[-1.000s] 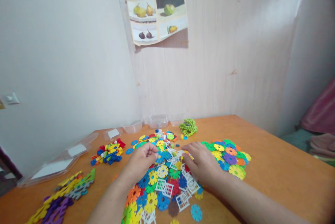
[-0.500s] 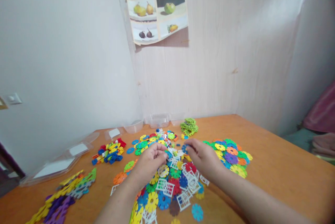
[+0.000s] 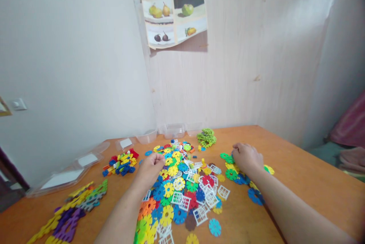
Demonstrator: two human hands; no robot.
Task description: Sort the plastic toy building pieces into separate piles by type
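Observation:
A big heap of coloured plastic snowflake discs and white lattice pieces (image 3: pixel 182 190) covers the middle of the orange table (image 3: pixel 308 183). My left hand (image 3: pixel 150 168) rests on the heap's left edge, fingers curled; whether it holds a piece is hidden. My right hand (image 3: pixel 247 157) lies knuckles up on a separate pile of sorted discs (image 3: pixel 236 171) to the right, fingers bent down onto them.
A small stack of green discs (image 3: pixel 205 137) sits near the wall. Small bricks (image 3: pixel 121 160) lie at left, flat joined pieces (image 3: pixel 71 213) at the front left. Clear plastic lids and tubs (image 3: pixel 85 160) line the back left edge. Pink cloth (image 3: pixel 349 122) shows at far right.
My right hand left the middle heap and moved right onto the sorted pile. My left hand shifted slightly left and back. The heap's pieces have spread.

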